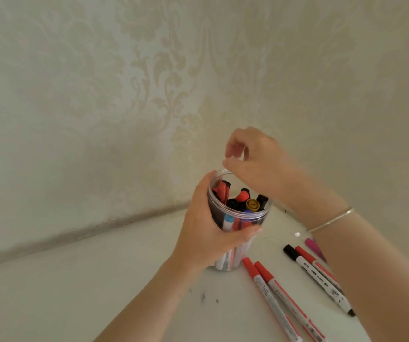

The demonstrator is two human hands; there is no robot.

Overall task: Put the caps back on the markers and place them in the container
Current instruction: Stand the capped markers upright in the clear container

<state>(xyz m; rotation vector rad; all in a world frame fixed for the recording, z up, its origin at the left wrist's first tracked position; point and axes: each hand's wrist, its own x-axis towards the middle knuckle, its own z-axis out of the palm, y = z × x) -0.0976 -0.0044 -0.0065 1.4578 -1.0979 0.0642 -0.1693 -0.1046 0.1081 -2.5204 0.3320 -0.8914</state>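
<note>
Gripping the clear round plastic container (241, 213), left hand (205, 233) wraps it. Right hand (252, 164) above its rim, fingers curled, grasp unclear. Marker print unreadable.

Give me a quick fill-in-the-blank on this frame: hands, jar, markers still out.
1. The clear container is gripped around its side by the ____ hand.
2. The right hand hovers above the container's ____.
3. The two markers lying side by side nearest the container's base have ____ caps.
4. A thin ____ sits on the right wrist.

Missing words: left; opening; red; bracelet
</note>
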